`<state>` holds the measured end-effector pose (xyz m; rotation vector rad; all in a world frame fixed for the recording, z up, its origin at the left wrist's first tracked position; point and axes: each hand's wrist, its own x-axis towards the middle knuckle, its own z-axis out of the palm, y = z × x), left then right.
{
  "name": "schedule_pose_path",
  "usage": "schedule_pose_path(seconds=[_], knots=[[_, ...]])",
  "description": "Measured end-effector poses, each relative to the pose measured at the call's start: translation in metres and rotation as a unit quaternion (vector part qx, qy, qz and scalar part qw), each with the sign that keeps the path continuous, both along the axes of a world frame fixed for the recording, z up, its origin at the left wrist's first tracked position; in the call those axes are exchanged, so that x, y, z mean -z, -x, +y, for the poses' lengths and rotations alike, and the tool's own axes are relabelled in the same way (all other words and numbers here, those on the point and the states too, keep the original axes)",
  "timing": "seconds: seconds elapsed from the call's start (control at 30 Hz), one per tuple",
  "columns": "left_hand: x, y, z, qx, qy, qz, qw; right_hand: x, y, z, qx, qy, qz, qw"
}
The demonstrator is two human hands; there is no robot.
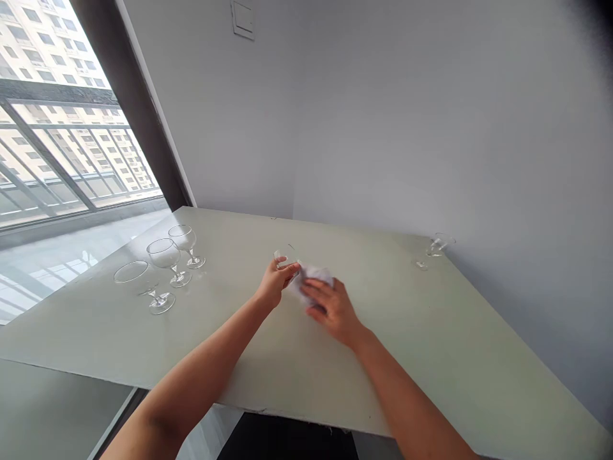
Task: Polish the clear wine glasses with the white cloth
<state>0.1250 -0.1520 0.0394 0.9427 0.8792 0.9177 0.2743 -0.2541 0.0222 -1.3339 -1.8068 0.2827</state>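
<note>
Above the middle of the table, my left hand is closed around a clear stemmed glass, only part of which shows past the fingers. My right hand has its fingers bent over a crumpled white cloth and presses it to the glass, just right of my left hand. The cloth and right fingers are slightly blurred. How the fingers grip the glass's stem or foot is partly hidden.
Three stemmed glasses stand in a row at the left: a near one, a middle one and a far one. Another glass is by the right wall. The pale table meets walls behind; a window is left.
</note>
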Motion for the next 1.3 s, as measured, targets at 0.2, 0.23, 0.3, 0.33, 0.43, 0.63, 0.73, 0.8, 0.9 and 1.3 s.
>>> schedule_pose_path(seconds=[0.2,0.23,0.3,0.33,0.43,0.63,0.73,0.8,0.9,1.3], knots=[[-0.010,0.003,-0.006,0.115,0.019,-0.048,0.992,0.003,0.010,-0.003,-0.064,-0.026,-0.071,0.995],[-0.012,0.004,-0.006,0.141,0.019,-0.081,0.987,0.001,0.007,-0.003,-0.070,-0.020,-0.008,0.997],[-0.013,0.005,-0.005,0.183,0.026,-0.153,0.971,-0.003,0.003,-0.002,-0.083,0.009,0.159,0.984],[-0.013,0.004,-0.005,0.194,0.032,-0.188,0.962,-0.004,0.002,-0.001,-0.090,0.031,0.258,0.962],[-0.011,-0.001,-0.011,0.181,0.033,-0.267,0.946,-0.003,0.006,0.005,-0.099,0.100,0.549,0.824],[-0.009,-0.012,-0.025,0.089,-0.096,-0.228,0.965,0.012,0.032,0.010,-0.065,0.243,0.746,0.616],[-0.014,-0.008,-0.020,0.032,-0.177,-0.173,0.968,0.015,0.039,0.004,-0.016,0.278,0.632,0.724],[-0.019,-0.002,-0.013,-0.021,-0.226,-0.137,0.964,0.011,0.037,-0.003,-0.007,0.242,0.443,0.864],[-0.025,0.008,-0.002,-0.096,-0.276,-0.069,0.954,-0.008,0.029,-0.015,-0.010,0.176,0.046,0.983],[-0.014,-0.015,-0.046,-0.022,-0.372,0.219,0.902,-0.035,0.003,0.027,0.118,0.155,-0.186,0.963]])
